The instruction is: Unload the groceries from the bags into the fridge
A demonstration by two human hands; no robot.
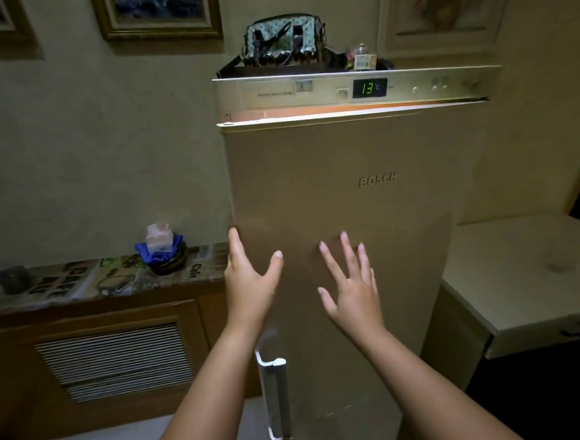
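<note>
To your left a low wooden cabinet (95, 353) carries a dark bowl (166, 259); to your right stands a pale counter (525, 272), and a patterned bag (283, 41) sits on top of the fridge (358, 89), whose display (369, 88) reads 13. The fridge door (341, 188) stands slightly ajar, light showing at its top. Your left hand (250, 284) spreads straight fingers at the door's left edge; your right hand (351, 284) lies flat against the panel, above the handle (275, 399).

The fridge (343, 216) door hides the inside, but for a lit slit at the top. The left hand's (248, 284) fingers (234, 237) vanish behind the door's edge. The bottom edge cuts off the handle (275, 399).
</note>
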